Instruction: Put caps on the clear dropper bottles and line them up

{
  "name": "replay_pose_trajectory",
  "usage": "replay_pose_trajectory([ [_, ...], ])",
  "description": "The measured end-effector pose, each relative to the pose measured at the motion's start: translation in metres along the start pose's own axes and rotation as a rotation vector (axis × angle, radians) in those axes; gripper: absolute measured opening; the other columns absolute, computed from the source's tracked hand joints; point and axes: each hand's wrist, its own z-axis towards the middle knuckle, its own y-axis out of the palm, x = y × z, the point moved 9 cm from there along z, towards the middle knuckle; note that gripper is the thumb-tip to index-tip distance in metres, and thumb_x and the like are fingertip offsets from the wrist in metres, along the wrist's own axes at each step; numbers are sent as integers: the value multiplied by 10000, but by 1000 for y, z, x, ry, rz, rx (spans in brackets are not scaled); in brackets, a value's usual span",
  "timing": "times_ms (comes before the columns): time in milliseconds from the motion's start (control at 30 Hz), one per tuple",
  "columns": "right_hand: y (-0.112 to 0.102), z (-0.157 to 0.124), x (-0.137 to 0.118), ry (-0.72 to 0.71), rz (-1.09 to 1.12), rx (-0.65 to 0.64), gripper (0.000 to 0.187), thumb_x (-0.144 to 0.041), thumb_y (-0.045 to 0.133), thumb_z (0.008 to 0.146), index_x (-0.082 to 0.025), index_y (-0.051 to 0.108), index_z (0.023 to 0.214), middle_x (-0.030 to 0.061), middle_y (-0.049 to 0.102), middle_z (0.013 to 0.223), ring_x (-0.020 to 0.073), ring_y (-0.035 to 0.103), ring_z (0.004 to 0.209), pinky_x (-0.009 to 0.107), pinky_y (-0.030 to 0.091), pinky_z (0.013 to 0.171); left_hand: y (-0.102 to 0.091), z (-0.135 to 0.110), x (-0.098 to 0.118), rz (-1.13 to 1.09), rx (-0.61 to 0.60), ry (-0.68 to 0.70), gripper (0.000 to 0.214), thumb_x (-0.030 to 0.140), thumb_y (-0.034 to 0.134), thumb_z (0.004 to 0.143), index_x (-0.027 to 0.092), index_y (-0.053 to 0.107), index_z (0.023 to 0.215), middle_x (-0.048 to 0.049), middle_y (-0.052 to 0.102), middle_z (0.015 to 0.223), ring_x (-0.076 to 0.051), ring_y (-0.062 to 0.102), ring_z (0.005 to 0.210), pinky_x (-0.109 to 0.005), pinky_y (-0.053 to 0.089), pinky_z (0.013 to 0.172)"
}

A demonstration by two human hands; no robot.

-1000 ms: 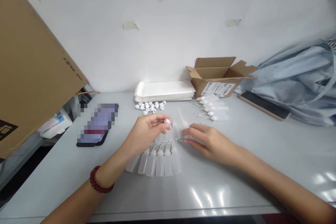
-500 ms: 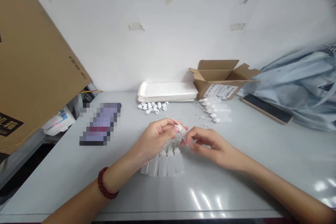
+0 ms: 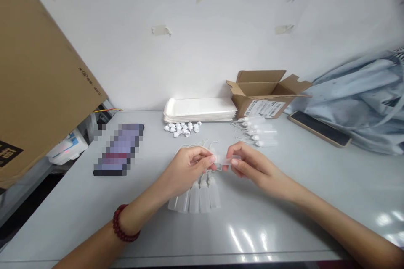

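Note:
Between my two hands is a small translucent squeeze bottle (image 3: 225, 160), lying roughly level. My left hand (image 3: 194, 162) pinches its neck end, where a whitish tip is mostly covered by the fingers. Thumb and fingers of my right hand (image 3: 249, 164) grip the bottle's body from the other side. Just below the hands, several similar bottles (image 3: 195, 199) lie side by side on the table, with thin needle-like tips pointing away from me. More thin tips show behind my left hand.
Several white caps (image 3: 187, 126) lie before a stack of white envelopes (image 3: 202, 108). Right of them are more bottles (image 3: 263, 132), an open cardboard box (image 3: 268, 107) and a phone (image 3: 318, 128). A pixelated phone (image 3: 121, 149) and a large carton (image 3: 47, 63) are left; grey-blue cloth (image 3: 356, 105) lies right.
The bottle has turned from slanted to nearly level, and its body now shows between my hands. My right hand has shifted slightly up and right and closed on the body.

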Motion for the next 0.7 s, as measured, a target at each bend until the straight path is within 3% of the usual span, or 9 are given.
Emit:
replay_pose_trajectory([
  [267, 5, 1, 6, 80, 169, -12, 167, -388, 363, 997, -229, 398, 1034, -17, 574, 764, 101, 419, 594, 238, 352, 571, -8, -5, 7, 36, 134, 139, 148, 263, 653, 806, 195, 683, 934, -48, 697, 1011, -190, 640, 894, -311, 502, 814],
  [400, 3, 0, 6, 84, 196, -1, 192, -414, 368, 991, -227, 399, 1022, -16, 564, 753, 102, 427, 582, 246, 361, 572, -3, -5, 8, -2, 60, 109, 195, 349, 609, 849, 189, 696, 916, -41, 704, 929, -169, 631, 815, -264, 495, 703],
  [567, 1, -3, 3, 93, 176, 12, 206, -431, 369, 986, -231, 399, 1019, -20, 555, 735, 109, 440, 589, 252, 372, 583, 6, -4, 0, 76, -47, 2, 406, 463, 472, 910, 154, 698, 776, -45, 683, 731, -150, 589, 667, -246, 455, 598],
  [700, 0, -3, 5, 99, 175, 19, 222, -444, 366, 983, -228, 395, 1028, -23, 536, 710, 111, 419, 574, 249, 351, 558, 7, -6, 8, 183, -23, 109, 301, 395, 496, 909, 176, 691, 839, -27, 661, 760, -153, 572, 687, -254, 443, 626],
])
